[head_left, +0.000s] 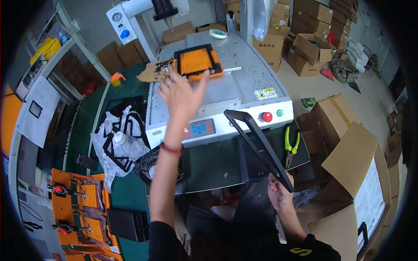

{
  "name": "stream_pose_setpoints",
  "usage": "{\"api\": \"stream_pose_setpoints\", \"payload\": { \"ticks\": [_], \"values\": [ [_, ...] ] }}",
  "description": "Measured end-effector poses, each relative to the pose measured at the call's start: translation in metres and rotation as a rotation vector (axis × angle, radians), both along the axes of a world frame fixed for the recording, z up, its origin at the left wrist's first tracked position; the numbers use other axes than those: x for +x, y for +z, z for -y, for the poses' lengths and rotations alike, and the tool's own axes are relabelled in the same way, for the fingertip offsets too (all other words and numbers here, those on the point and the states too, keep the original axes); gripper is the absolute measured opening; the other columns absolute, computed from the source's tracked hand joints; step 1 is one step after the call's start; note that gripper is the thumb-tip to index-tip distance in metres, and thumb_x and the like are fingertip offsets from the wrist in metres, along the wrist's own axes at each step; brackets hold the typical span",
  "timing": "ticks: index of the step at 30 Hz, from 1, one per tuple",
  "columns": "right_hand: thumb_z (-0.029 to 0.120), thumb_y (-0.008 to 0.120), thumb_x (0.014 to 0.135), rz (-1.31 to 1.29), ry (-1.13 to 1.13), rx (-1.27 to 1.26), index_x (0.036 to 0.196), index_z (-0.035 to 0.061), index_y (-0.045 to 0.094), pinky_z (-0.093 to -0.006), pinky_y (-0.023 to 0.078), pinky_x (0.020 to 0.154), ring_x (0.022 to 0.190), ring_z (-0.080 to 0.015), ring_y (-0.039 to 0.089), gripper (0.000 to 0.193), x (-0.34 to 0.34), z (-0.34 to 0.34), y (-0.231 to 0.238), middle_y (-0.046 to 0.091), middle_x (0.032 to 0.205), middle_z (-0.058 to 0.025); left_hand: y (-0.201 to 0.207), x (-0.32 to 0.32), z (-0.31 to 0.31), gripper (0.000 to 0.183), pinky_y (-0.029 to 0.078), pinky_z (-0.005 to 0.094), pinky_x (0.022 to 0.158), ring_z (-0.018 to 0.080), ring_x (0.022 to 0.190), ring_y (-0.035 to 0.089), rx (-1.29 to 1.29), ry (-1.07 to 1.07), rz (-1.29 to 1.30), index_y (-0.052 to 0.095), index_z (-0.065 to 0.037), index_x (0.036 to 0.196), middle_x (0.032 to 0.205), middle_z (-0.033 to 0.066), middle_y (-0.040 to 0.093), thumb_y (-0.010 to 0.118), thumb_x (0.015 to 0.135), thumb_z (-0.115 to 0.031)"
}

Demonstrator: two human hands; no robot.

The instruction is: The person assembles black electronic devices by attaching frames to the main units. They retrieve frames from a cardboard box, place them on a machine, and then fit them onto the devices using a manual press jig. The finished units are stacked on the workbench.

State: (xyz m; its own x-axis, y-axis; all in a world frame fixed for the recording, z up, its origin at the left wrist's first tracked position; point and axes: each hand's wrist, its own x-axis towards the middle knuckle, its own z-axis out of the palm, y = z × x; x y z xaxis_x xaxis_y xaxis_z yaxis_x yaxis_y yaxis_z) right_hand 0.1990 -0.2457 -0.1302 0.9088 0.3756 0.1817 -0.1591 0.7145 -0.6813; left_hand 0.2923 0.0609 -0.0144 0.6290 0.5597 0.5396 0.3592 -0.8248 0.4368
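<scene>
Black frame, pinched in the right hand nearside-right of the orange fixture, is best held clear while the left hand spreads at that fixture's near edge.

A bottle is left of the pliers, a yellow bag farther left. Cartons stand beyond the pliers.
</scene>
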Motion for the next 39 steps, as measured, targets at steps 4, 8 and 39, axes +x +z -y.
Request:
{"api": "stream_pose_setpoints", "payload": {
  "ticks": [4, 8, 39],
  "values": [
    [0.024, 0.062, 0.090, 0.065, -0.083, -0.025, 0.097, -0.0063, 0.058, -0.0268, 0.052, 0.066, 0.067, -0.0155, 0.064, 0.031, 0.002, 0.018, 0.002, 0.060, 0.076, -0.0087, 0.029, 0.078, -0.048, 0.129, 0.011, 0.0562, 0.108, 0.0480, 0.133, 0.025, -0.225, 0.082, -0.438, 0.007, 0.013, 0.142, 0.137, 0.0366, 0.034, 0.035, 0.068, -0.088],
    [0.016, 0.059, 0.092, 0.082, -0.186, -0.110, 0.096, -0.0078, 0.060, -0.0272, 0.052, 0.064, 0.067, -0.0163, 0.064, 0.024, 0.001, 0.041, 0.002, 0.061, 0.076, -0.0090, 0.025, 0.115, -0.041, 0.149, 0.016, 0.0538, 0.108, 0.0476, 0.133, 0.026, -0.171, 0.160, -0.533, -0.001, 0.011, 0.143, 0.138, 0.0360, 0.033, 0.045, 0.049, -0.096],
    [0.018, 0.064, 0.081, 1.388, -0.515, -1.199, 0.092, 0.0065, 0.072, -0.0409, 0.053, 0.067, 0.078, -0.0302, 0.065, 0.018, 0.159, -0.206, 0.098, 0.066, 0.087, -0.0131, -0.048, -0.357, 0.104, 0.108, 0.023, 0.0438, 0.106, 0.0310, 0.124, 0.041, -0.639, -0.002, 0.610, 0.013, -0.006, 0.145, 0.133, 0.0232, 0.043, 0.066, 0.067, -0.060]
  ]
}}
